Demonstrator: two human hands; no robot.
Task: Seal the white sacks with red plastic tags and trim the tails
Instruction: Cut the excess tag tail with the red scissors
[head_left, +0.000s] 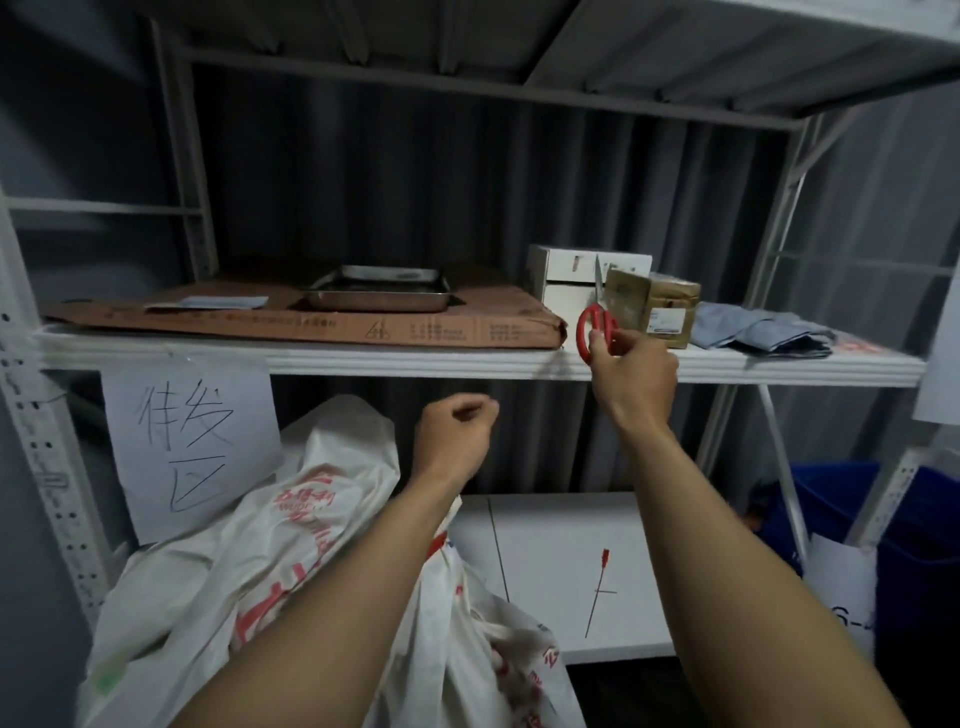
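Your right fingers (623, 340) are curled through and around the red handles of the scissors (597, 319), gripping them at the front edge of the upper shelf (363, 358) with the blades pointing up. The right hand (631, 374) carries the tool alone. Your left hand (457, 431) hangs in the air below the shelf, its fingers curled into a fist with nothing visible inside.

The white sacks (322, 519) lie slumped at lower left, under your left forearm. One red tag (597, 592) lies loose on the white lower shelf (571, 519), apart from the sacks.

Expect the sack material to be thin, limp and light – gather the neck into a tight bunch before you grip it. The tag looks slender, flexible and probably smooth; take it near its thicker head end. Keep the scissors' blades away from the sack – the material would probably cut easily.
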